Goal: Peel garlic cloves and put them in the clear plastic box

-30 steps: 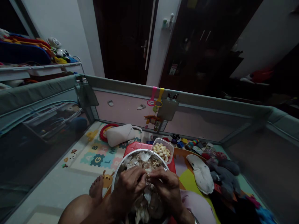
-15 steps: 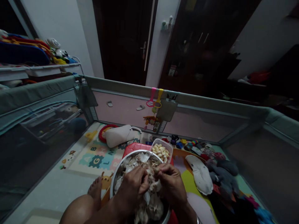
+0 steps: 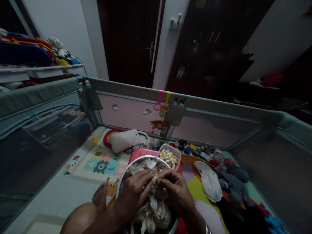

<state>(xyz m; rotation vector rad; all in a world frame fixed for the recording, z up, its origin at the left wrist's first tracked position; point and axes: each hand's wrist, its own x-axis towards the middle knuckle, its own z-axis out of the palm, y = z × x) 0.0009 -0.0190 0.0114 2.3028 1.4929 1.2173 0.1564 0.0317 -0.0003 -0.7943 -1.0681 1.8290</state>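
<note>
A metal bowl (image 3: 126, 172) full of pale garlic skins and bulbs (image 3: 156, 211) sits in front of me on a red stool (image 3: 136, 153). My left hand (image 3: 134, 191) and my right hand (image 3: 176, 191) meet over the bowl, fingers pinched together on a piece of garlic (image 3: 156, 179) between them. Just beyond the bowl stands a small clear tub of peeled garlic cloves (image 3: 168, 157). My bare knee and foot (image 3: 99, 196) lie to the left of the bowl.
I sit inside a mesh-walled playpen (image 3: 219, 110) on an alphabet play mat (image 3: 102, 162). A white cushion (image 3: 124, 140) lies ahead on the left; soft toys (image 3: 231, 182) and small toys lie on the right. Dark doors stand beyond.
Both hands stay over the bowl, working at the same piece; the fingers shift slightly and the view wobbles a little.
</note>
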